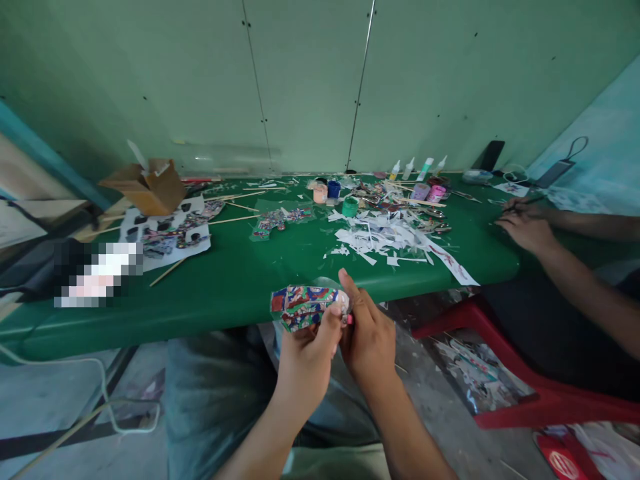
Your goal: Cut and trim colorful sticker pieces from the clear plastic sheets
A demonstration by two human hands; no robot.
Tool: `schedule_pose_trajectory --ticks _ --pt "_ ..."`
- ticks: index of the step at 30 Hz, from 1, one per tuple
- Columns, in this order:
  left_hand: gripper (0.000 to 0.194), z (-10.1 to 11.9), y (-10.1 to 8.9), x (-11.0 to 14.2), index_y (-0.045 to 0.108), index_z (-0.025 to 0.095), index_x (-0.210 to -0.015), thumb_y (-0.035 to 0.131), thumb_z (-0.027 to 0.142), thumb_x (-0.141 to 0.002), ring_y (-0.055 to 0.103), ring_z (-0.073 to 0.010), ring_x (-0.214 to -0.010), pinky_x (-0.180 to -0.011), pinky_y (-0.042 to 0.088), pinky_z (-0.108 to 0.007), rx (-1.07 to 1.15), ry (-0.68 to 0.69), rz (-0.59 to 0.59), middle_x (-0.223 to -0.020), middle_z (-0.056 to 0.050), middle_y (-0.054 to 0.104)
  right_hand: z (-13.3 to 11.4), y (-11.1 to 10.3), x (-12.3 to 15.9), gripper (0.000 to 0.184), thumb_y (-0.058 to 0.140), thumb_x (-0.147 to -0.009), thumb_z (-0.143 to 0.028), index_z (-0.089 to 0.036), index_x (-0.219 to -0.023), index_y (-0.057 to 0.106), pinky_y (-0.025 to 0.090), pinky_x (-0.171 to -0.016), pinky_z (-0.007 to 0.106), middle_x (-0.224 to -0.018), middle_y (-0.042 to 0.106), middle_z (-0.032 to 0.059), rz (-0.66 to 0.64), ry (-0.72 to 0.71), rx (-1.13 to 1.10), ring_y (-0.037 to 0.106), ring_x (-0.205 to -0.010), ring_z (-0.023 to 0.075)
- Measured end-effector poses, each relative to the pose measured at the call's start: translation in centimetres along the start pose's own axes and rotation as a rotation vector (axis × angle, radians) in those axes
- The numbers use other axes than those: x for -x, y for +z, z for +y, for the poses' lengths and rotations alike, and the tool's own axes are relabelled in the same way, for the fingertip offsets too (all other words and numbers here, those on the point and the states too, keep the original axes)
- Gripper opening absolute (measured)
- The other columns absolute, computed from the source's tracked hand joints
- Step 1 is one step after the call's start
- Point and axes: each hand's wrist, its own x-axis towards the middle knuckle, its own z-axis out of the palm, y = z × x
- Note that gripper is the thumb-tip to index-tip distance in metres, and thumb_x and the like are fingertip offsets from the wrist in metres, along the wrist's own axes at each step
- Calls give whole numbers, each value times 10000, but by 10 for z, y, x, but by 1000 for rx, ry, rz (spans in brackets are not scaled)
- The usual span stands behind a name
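My left hand (305, 367) is closed on a colourful patterned cut-out figure (306, 307), which has a clear plastic-like edge. It is held just in front of the table's near edge, above my lap. At the figure's right end, my right hand (371, 337) is closed with its thumb raised. A small pink piece (349, 319) shows between the two hands; what the right fingers grip is hidden. Another patterned cut-out (280, 221) in clear film lies on the green table (240, 267) beyond my hands.
White paper scraps (380, 237) are heaped right of centre, near a green paint pot (350, 207) and glue bottles (425, 169). Printed sheets (200, 248) and a cardboard box (157, 190) lie left. Another person's hands (527, 223) work at right, above a red chair (520, 360).
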Motion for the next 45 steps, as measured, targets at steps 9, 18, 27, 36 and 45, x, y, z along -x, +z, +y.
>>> schedule_pose_trajectory --ticks 9,18,27,36,45 --pt "361 -8 8 4 481 169 -495 747 350 -659 350 -67 -448 -465 337 -225 100 -74 -16 -422 52 366 -1 7 7 447 393 -925 -263 -197 -1360 476 437 -526 241 -838 625 55 83 173 22 575 -604 150" --pt "373 -16 -4 -2 452 171 -512 675 378 -729 339 -67 -464 -467 263 -237 5 -97 -68 -452 42 375 6 8 9 415 391 -923 -224 -196 -1313 531 500 -597 261 -937 665 75 31 145 -110 642 -747 174" --pt "302 -12 0 1 525 162 -545 664 323 -759 359 -66 -457 -482 292 -227 34 -71 -128 -441 44 385 1 7 11 423 416 -901 -202 -193 -1303 547 508 -585 261 -935 668 80 62 224 -127 644 -718 174" --pt "315 -19 -3 -1 507 165 -524 658 317 -754 364 -71 -461 -477 296 -233 -20 -71 -88 -453 38 404 2 4 9 410 401 -888 -144 -163 -1255 585 525 -602 266 -909 673 79 39 219 -124 659 -752 183" --pt "310 -20 -11 -12 522 165 -531 609 301 -795 371 -71 -456 -491 304 -230 -22 -175 -160 -438 42 408 4 -2 4 399 394 -869 -120 -139 -1187 634 548 -621 277 -961 708 99 -48 213 -98 680 -732 187"
